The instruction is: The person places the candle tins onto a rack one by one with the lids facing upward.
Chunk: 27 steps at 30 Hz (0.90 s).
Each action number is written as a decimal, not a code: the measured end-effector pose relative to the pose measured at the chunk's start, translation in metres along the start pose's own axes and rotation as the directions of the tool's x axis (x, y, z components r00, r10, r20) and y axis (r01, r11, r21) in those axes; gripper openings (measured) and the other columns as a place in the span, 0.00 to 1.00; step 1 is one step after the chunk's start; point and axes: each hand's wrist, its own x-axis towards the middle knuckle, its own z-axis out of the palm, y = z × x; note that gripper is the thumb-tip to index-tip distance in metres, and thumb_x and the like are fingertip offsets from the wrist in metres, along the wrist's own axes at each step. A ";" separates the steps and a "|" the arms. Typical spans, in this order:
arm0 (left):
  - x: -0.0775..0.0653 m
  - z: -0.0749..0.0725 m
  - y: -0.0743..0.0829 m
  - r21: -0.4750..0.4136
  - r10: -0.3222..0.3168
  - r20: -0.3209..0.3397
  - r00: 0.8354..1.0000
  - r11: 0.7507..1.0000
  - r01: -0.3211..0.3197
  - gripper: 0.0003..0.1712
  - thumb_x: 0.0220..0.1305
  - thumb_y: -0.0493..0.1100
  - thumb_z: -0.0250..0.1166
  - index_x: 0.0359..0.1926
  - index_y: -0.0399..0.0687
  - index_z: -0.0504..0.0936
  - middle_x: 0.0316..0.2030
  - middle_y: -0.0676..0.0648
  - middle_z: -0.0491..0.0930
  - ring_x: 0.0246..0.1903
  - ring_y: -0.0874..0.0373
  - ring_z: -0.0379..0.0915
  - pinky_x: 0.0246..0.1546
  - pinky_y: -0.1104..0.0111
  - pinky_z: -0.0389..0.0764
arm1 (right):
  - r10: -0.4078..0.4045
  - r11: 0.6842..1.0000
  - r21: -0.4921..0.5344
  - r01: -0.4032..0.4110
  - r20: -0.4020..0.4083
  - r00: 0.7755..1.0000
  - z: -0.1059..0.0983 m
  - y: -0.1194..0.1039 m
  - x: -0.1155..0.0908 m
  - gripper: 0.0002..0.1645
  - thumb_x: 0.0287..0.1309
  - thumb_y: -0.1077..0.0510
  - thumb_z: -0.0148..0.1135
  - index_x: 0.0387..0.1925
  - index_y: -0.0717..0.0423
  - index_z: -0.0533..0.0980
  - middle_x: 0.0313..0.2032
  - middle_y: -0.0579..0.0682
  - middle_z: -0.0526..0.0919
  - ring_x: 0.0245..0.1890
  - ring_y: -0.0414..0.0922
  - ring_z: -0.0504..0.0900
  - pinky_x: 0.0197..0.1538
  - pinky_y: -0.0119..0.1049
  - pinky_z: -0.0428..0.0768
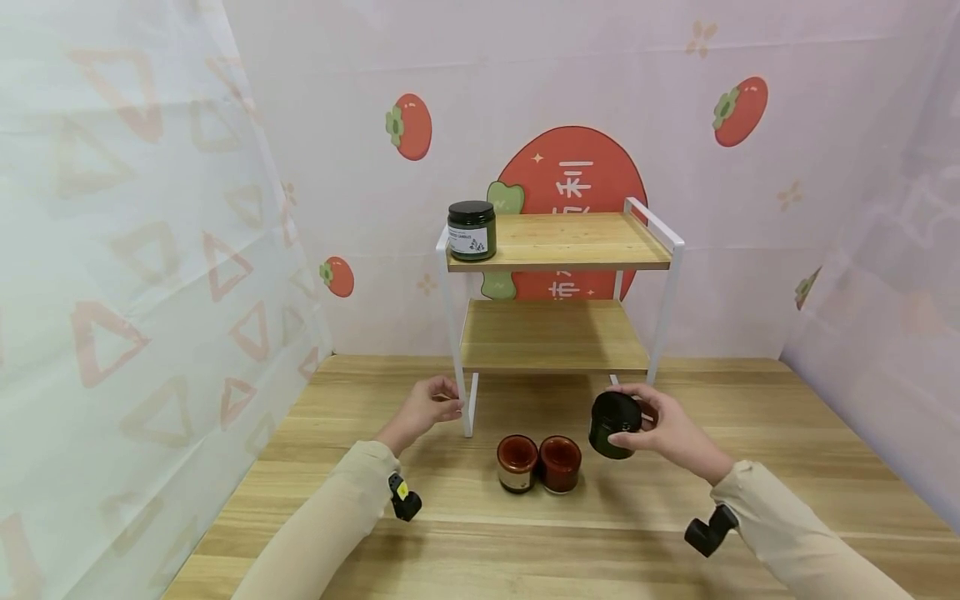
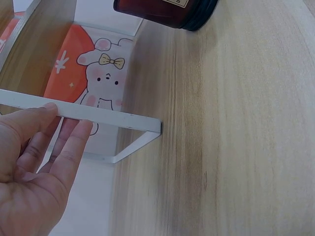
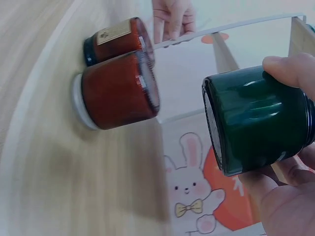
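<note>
My right hand (image 1: 671, 429) grips a dark green glass candle jar (image 1: 611, 427) with a black lid, raised at the rack's right front. In the right wrist view the green jar (image 3: 258, 120) is held between thumb and fingers. My left hand (image 1: 427, 410) pinches the white front-left leg (image 2: 110, 116) of a two-tier wooden shelf rack (image 1: 558, 333). Two red-brown glass candle jars, the left one (image 1: 517, 468) with a pale label and the right one (image 1: 560, 467), stand side by side on the table before the rack.
Another green candle jar (image 1: 472, 232) with a black lid and white label stands on the top shelf's left end. The rack stands on a wooden table (image 1: 480, 558) before a printed backdrop (image 1: 555, 75). A pale curtain (image 1: 150, 250) hangs at the left.
</note>
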 end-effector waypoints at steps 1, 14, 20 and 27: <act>0.000 0.000 0.000 -0.002 -0.001 -0.001 1.000 1.000 0.001 0.08 0.62 0.28 0.63 0.41 0.30 0.73 0.37 0.43 0.78 0.36 0.57 0.78 0.46 0.61 0.87 | -0.001 1.000 0.000 0.001 0.001 1.000 -0.001 -0.003 0.001 0.39 0.47 0.65 0.74 0.60 0.69 0.67 0.58 0.71 0.70 0.45 0.31 0.79 0.45 0.26 0.84; 0.001 0.000 -0.001 0.010 0.013 -0.006 1.000 1.000 -0.013 0.08 0.62 0.28 0.63 0.40 0.29 0.73 0.38 0.41 0.79 0.40 0.49 0.79 0.46 0.61 0.87 | -0.021 0.999 -0.026 0.021 -0.009 1.000 -0.012 -0.038 0.016 0.36 0.48 0.65 0.74 0.59 0.66 0.69 0.50 0.60 0.78 0.42 0.34 0.82 0.41 0.30 0.86; 0.000 -0.001 -0.001 0.014 0.020 0.004 1.000 1.000 -0.020 0.09 0.62 0.28 0.63 0.41 0.28 0.73 0.37 0.42 0.78 0.40 0.47 0.79 0.46 0.61 0.87 | 0.016 0.998 -0.061 -0.016 -0.003 1.000 -0.021 -0.065 0.025 0.37 0.48 0.64 0.74 0.60 0.64 0.69 0.49 0.63 0.79 0.42 0.37 0.82 0.41 0.31 0.86; 0.000 -0.001 0.000 0.004 0.007 0.005 1.000 1.000 -0.007 0.08 0.62 0.28 0.63 0.40 0.29 0.73 0.39 0.39 0.78 0.41 0.48 0.79 0.46 0.61 0.87 | 0.027 0.997 -0.068 -0.027 -0.001 1.000 -0.033 -0.103 0.037 0.37 0.49 0.62 0.74 0.60 0.59 0.69 0.51 0.56 0.77 0.44 0.39 0.81 0.42 0.33 0.86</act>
